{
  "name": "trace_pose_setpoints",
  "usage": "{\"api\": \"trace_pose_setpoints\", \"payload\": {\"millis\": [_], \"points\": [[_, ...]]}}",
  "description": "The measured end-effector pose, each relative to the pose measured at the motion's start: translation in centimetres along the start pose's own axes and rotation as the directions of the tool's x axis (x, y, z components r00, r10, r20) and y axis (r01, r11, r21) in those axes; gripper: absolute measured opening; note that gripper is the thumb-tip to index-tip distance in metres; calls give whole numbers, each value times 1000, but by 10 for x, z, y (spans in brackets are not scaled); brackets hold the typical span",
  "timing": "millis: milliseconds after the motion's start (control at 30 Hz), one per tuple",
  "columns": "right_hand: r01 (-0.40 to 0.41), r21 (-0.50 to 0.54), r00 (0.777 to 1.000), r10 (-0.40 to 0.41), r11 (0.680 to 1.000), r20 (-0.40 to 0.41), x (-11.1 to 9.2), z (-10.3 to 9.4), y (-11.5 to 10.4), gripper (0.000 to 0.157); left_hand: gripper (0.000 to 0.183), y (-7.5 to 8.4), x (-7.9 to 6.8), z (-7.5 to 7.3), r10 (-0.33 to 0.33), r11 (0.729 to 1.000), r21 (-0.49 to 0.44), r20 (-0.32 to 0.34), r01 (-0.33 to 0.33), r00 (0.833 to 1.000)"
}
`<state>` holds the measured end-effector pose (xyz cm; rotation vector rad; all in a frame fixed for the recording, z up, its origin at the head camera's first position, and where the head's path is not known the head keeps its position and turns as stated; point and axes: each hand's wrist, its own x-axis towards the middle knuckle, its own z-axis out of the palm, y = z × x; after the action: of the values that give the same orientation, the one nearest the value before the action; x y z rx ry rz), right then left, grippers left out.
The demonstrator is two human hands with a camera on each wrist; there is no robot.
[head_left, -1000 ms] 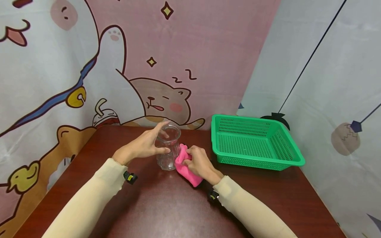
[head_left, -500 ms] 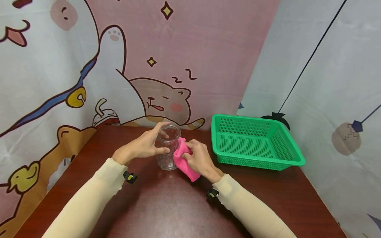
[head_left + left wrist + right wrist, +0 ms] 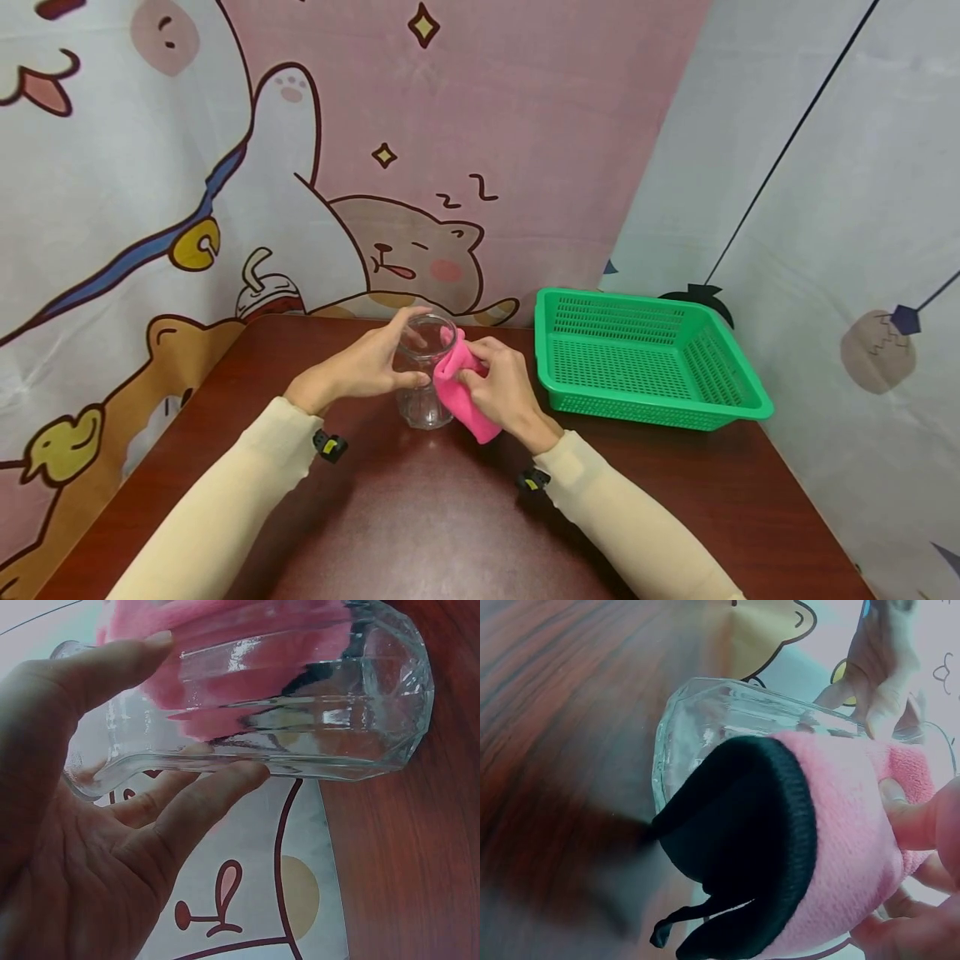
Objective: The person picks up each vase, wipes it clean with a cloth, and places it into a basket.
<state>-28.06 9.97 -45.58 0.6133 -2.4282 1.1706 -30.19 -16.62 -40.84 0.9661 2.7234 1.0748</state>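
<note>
A clear, ribbed glass vase (image 3: 424, 408) with a flared rim stands upright on the table, open end up. My left hand (image 3: 369, 363) holds it from the left, thumb and fingers curved around its upper part; the left wrist view shows the fingertips on the glass (image 3: 390, 712). On the other side, my right hand (image 3: 504, 390) pinches a fuzzy pink cloth (image 3: 463, 404) against the vase, its top end at the rim. Seen from the right wrist, the cloth (image 3: 847, 802) has a black lining (image 3: 735, 817) and a small black loop at its lower end.
A green perforated plastic basket (image 3: 622, 408) sits at the back right of the dark red-brown table (image 3: 420, 517). Behind the table hangs a cartoon-printed cloth backdrop (image 3: 540, 150).
The right hand has slid the pink cloth upward along the vase's right side, from lower down to the rim. The left hand and the vase stay where they were.
</note>
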Motion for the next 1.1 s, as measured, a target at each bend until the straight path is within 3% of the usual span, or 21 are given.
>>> {"api": "trace_pose_setpoints", "payload": {"millis": [400,700,900,1100], "points": [[-7,82,998,13,997,-67,4,-9,-5,36,102,1,-1,1,-9,1000,-11,2,9,1000],[81,104,987,-65,991,-145,7,-15,-10,42,102,2,-1,-1,-15,1000,-7,-5,15,1000],[89,50,989,-82,995,-126,7,-15,-12,36,102,4,0,-1,-17,1000,5,-5,17,1000],[79,60,993,-73,995,-97,7,-14,-11,31,101,3,0,0,-10,1000,15,-7,11,1000]]}}
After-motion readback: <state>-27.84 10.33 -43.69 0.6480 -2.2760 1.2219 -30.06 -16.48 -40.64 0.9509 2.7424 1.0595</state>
